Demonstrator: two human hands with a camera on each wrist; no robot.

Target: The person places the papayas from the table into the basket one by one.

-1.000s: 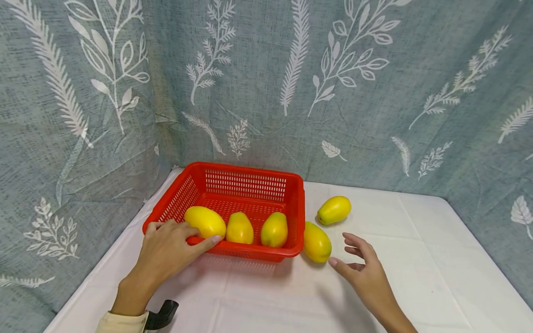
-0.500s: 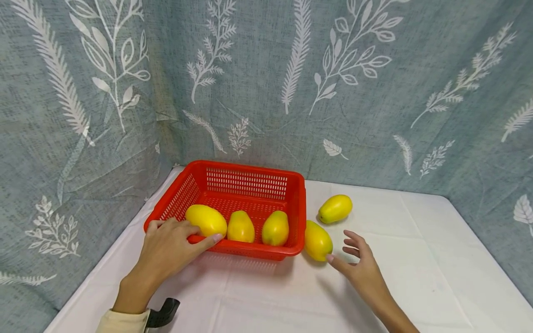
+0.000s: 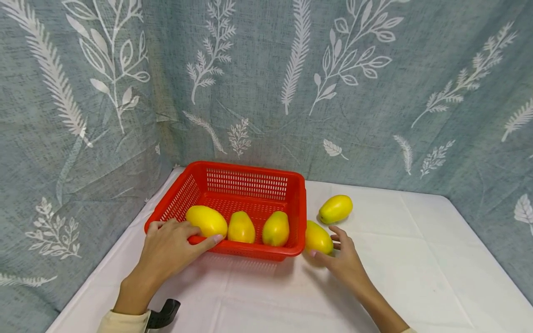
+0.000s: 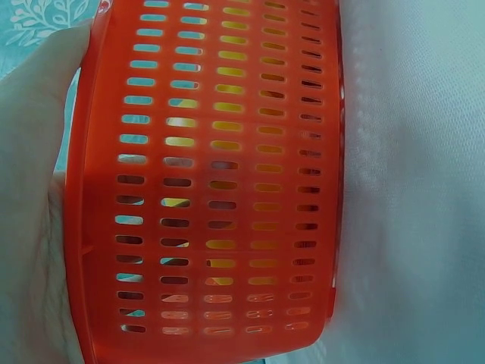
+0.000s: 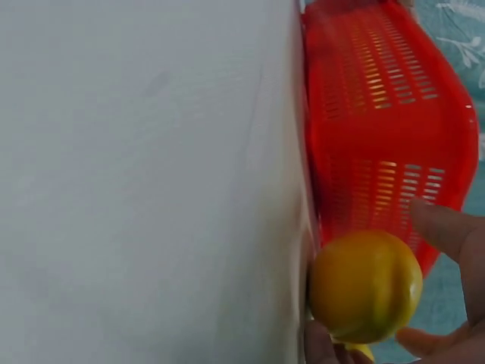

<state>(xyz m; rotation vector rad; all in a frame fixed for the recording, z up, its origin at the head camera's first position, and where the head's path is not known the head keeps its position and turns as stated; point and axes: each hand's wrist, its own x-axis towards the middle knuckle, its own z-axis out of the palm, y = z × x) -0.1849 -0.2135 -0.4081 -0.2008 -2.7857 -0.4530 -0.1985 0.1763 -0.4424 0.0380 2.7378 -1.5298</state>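
Note:
A red plastic basket (image 3: pixel 255 250) stands on the white-covered table with three yellow papayas inside, including one papaya (image 3: pixel 206 221) lying sideways at its left. My left hand (image 3: pixel 168 245) grips the basket's front-left rim, thumb along the front edge; in the left wrist view the hand (image 4: pixel 34 189) is beside the basket's slotted wall (image 4: pixel 212 189). My right hand (image 3: pixel 343 259) is curved around another papaya (image 3: pixel 318 238) against the basket's right outside. In the right wrist view, the thumb (image 5: pixel 439 227) stands apart from that papaya (image 5: pixel 366 287), with the other fingers close under it.
One more papaya (image 3: pixel 335 209) lies on the table behind the right hand. White cloth (image 3: pixel 416 259) covers the table to the right and front. A grey-green leaf-patterned curtain (image 3: pixel 266 92) hangs behind and at both sides. A black strap piece (image 3: pixel 164 314) sits at the left wrist.
My right hand has moved left and closer around the papaya beside the basket. My left hand stays on the rim, and the basket and fruit look unmoved.

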